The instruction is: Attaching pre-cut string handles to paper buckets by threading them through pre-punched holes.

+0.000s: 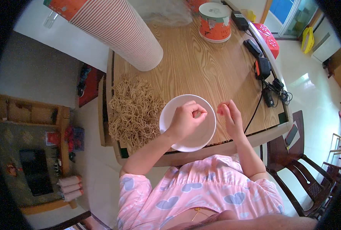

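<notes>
Wood-grained table (201, 73); smooth, round white bowl (196, 137) beside curly tan strands (134, 111).

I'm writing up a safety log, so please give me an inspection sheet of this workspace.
Surface: wood-grain table, bordered by a raised rim.
Work items: white bowl near the front edge; tan strands piled to its left.
Clutter: tall cup stack far left; orange tub at the back.
Grips: left grip over the bowl, right grip beside it; fingers curled on both, contents unclear.
Cables: black cables and adapters along the right side.
Surroundings: dark chair right; red stool beyond the table.
</notes>
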A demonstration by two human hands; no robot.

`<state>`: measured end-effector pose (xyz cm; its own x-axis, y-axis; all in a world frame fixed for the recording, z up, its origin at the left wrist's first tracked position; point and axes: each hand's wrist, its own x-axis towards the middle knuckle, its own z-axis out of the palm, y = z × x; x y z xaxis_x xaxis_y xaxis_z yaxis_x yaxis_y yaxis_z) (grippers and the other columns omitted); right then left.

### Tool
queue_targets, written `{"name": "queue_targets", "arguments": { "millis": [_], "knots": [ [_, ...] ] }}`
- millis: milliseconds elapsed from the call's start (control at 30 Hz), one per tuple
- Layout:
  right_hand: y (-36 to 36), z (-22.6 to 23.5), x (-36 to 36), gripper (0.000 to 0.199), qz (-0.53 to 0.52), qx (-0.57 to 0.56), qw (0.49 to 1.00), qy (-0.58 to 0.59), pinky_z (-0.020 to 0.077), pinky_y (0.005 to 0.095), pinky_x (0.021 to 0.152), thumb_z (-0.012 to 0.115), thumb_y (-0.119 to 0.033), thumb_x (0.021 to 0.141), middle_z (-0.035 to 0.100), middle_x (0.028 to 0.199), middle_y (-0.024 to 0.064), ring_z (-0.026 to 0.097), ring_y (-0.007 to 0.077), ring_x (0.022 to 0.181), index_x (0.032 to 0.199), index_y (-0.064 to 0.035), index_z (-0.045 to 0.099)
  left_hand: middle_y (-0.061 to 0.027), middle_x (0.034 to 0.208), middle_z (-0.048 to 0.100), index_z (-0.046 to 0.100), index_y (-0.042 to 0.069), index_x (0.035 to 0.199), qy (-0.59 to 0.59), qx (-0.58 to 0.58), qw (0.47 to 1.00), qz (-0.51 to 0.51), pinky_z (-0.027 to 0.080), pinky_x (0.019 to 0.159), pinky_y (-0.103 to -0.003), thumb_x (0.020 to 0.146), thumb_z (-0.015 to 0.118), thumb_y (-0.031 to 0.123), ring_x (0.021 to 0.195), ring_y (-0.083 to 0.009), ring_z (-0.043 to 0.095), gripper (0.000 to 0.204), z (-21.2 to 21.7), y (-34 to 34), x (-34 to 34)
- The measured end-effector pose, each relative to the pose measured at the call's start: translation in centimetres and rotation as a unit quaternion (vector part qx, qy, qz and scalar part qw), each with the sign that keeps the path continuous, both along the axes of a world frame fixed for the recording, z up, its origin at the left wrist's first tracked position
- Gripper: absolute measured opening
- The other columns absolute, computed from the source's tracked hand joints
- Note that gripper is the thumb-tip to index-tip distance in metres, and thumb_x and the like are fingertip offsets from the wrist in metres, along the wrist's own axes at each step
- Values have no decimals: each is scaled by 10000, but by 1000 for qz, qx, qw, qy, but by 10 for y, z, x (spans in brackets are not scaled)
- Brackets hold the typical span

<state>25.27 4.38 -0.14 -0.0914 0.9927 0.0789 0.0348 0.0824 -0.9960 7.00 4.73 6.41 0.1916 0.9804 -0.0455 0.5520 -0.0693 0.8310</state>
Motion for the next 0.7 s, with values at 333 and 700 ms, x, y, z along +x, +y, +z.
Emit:
{"name": "queue_targets", "arguments": {
  "millis": [333, 700],
  "knots": [
    [0, -6, -12, 172, 42, -42, 995, 74, 455, 248, 772, 425, -128, 967, 577, 896, 52, 559, 109, 851, 993, 6, 528, -23, 620, 482, 667, 34, 774, 0, 32, 999, -7, 337, 488, -273, 755, 679, 99, 533, -103, 424, 69, -7, 1, 2],
    [-1, -7, -12, 162, 48, -38, 995, 75, 458, 247, 780, 451, -126, 958, 584, 899, 53, 566, 113, 864, 983, 8, 538, -45, 627, 486, 635, 39, 749, 47, 44, 998, -9, 353, 492, -294, 755, 669, 118, 527, -130, 446, 86, 0, 2, 7]
  ]
}}
